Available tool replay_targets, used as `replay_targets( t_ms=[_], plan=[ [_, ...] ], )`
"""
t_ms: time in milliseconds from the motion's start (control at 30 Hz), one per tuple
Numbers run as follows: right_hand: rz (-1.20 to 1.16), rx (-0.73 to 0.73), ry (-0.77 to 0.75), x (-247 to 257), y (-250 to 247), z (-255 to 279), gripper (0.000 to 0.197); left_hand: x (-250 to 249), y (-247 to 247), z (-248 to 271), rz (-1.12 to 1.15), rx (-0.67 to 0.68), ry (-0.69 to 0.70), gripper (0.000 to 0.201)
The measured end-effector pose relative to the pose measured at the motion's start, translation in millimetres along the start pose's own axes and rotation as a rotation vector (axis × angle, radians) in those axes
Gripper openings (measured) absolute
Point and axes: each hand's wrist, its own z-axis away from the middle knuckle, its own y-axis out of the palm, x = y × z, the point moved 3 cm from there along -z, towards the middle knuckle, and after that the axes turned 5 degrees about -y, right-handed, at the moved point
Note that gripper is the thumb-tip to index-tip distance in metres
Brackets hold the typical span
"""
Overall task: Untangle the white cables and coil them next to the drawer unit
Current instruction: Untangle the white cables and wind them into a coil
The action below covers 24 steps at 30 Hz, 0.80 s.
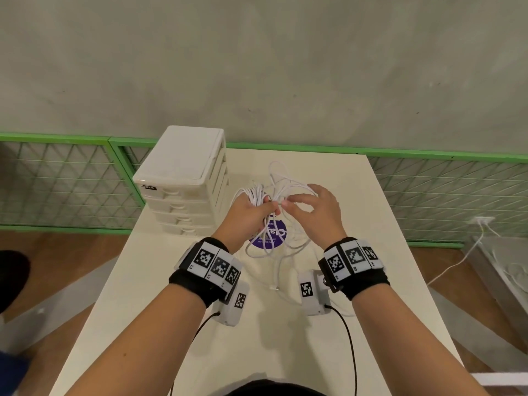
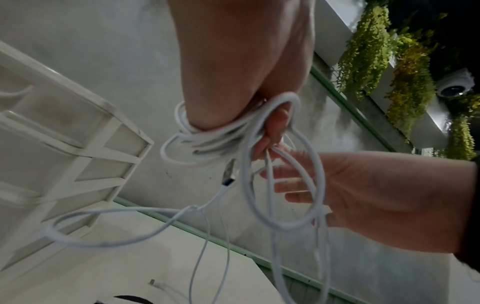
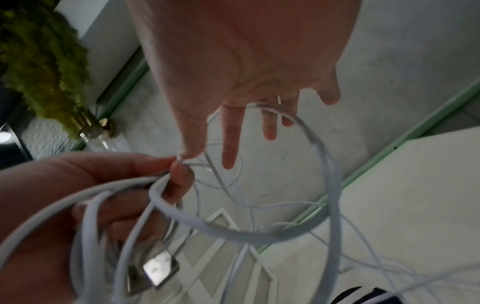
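Note:
My left hand point(image 1: 251, 212) grips a bundle of coiled white cables point(image 1: 255, 195) above the table, just right of the white drawer unit point(image 1: 185, 178). In the left wrist view the coils point(image 2: 207, 142) wrap round the left hand point(image 2: 272, 127), and a USB plug point(image 2: 228, 174) hangs below them. My right hand point(image 1: 314, 207) is beside it with straight, spread fingers point(image 3: 228, 148) reaching through a loose loop point(image 3: 319, 156); its thumb tip touches a thin strand by my left thumb point(image 3: 179, 168). Tangled loops point(image 1: 274, 247) hang down to the table. Another USB plug point(image 3: 158, 269) lies against the left palm.
The cream table point(image 1: 171, 310) carries a round purple sticker point(image 1: 281, 238) under the cables, and a loose connector end point(image 1: 274, 287) lies on it. A green mesh fence point(image 1: 71, 181) runs behind. Another white cord point(image 1: 457, 264) trails over the floor at the right.

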Motion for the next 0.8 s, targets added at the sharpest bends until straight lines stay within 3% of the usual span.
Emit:
replay_targets(
  t_ms=[100,200,300,400,467,533,667,800],
  plan=[
    [-0.213,-0.006,-0.026,2.8,0.5,-3.5,0.005,4.8,-1.8,-1.6,-0.016,-0.007,-0.014,0.022],
    [-0.407,0.027,0.014,12.1,-2.3,-2.1,0.006,10.7,-3.3,-3.3,0.015,-0.065,-0.064,0.013],
    [-0.641,-0.050,0.066,11.1,-17.1,-0.1,0.020,16.9,-17.3,-9.7,0.061,-0.257,-0.106,0.024],
    [-0.793,-0.138,0.105,-3.2,-34.0,-0.9,0.018,22.1,-41.0,-14.8,0.189,-0.453,-0.125,0.028],
    [-0.843,-0.122,0.157,-10.6,-38.8,-0.2,0.021,22.4,-52.2,-16.7,0.222,-0.534,-0.108,0.029],
    [-0.840,-0.048,0.153,-12.9,-37.8,2.3,0.024,20.3,-58.9,-18.2,0.244,-0.582,-0.086,0.031],
    [-0.564,-0.060,0.045,-25.9,-40.9,7.3,0.010,14.5,-68.5,-16.6,0.338,-0.595,-0.071,0.033],
    [-0.326,0.063,-0.089,-31.0,-33.8,10.9,0.016,4.2,-71.0,-12.3,0.400,-0.546,-0.084,0.030]
  ],
)
